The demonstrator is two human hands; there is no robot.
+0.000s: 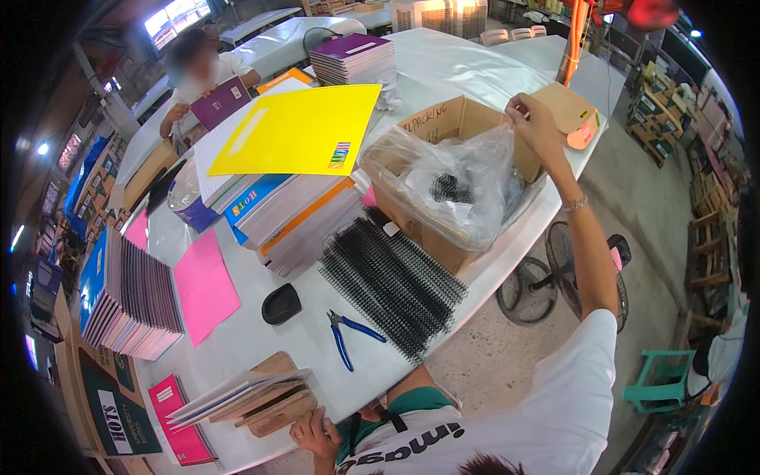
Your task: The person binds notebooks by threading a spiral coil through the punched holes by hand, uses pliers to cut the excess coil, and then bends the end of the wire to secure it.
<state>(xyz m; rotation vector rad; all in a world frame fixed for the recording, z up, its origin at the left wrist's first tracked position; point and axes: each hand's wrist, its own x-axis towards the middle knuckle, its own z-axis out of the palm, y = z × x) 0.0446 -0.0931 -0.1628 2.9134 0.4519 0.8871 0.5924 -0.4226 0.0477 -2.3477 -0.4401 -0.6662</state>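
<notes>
My right hand [537, 127] is stretched out over the right rim of an open cardboard box [427, 229], its fingers curled and pressed together; what they hold, if anything, is hidden. Inside the box sits a clear plastic bag [483, 166] with black pieces in it. Low at the table's near edge, my left hand [315, 435] has its fingers apart, beside a wooden stand [277, 396] with notebook sheets leaning in it. Black spiral binding coils [392, 281] lie in a heap in front of the box. Blue-handled cutters [340, 340] lie spread next to a black mouse-shaped object [281, 304].
A tall notebook stack [301, 214] carries a yellow cover [297, 131]. At left are bound notebooks [131, 293], a pink sheet [206, 285] and a pink notebook [180, 419]. A co-worker [198, 87] holds a purple notebook [220, 103]. A fan [554, 273] stands on the floor.
</notes>
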